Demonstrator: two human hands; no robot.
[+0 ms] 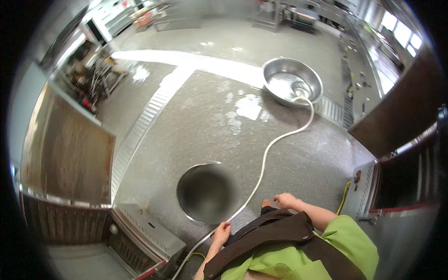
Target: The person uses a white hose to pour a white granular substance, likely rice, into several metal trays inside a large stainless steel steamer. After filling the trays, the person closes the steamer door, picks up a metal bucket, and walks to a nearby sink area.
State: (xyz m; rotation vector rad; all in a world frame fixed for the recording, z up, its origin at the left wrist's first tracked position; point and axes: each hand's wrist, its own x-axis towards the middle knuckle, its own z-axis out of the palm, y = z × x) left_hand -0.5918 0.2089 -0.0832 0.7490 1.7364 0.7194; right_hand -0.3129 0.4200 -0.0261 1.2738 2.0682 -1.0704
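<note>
My left hand (222,233) hangs low by my apron (259,238), its fingers loosely curled. A white hose (265,157) passes right behind its fingertips; whether the hand touches it cannot be told. My right hand (285,201) is held out in front, loosely bent, and nothing shows in it. Ahead of my left hand a round metal pot (179,194) stands on the floor, its inside dark and blurred. Farther off to the right sits a wide steel basin (269,66). The hose's far end goes over its rim, beside a round shape inside.
Cabinets with lowered doors flank me: a brown door (70,147) at left, another (402,105) at right. Floor drain grates (140,126) run across the grey floor (217,136), which has wet, shiny patches. A folded metal cart (105,75) and steel tables (266,17) stand farther back.
</note>
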